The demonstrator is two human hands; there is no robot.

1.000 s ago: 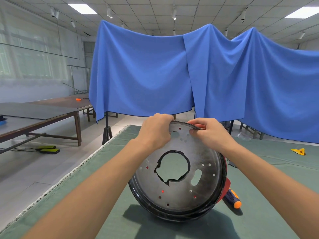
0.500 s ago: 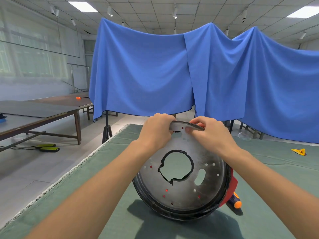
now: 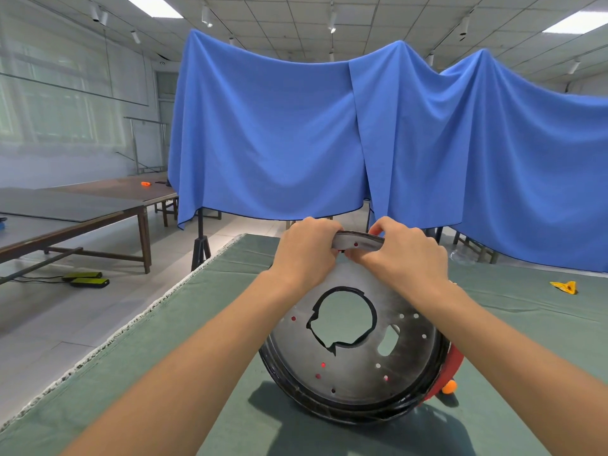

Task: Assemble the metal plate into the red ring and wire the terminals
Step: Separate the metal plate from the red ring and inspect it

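Green cloth covers the bench [image 3: 204, 357], and its left edge is frayed and white. Big blue sheets [image 3: 279, 133] are hung across the room behind it. Brown tables [image 3: 82, 209] are seen on the left, on a grey tiled floor. A small yellow thing [image 3: 565, 287] lies far off on the right of the cloth.

The metal plate [image 3: 355, 366] is round, flat and grey, with a big jagged hole in the middle and many little holes. It is stood on its edge on the bench, tilted back, inside a black rim. The red ring [image 3: 452, 365] is seen just behind it on the right. An orange tip [image 3: 449, 386] peeks out beside that.

The top edge of the plate is gripped by both hands, close together. The left hand [image 3: 307, 250] is curled over it, and the right hand [image 3: 403, 255] pinches it.
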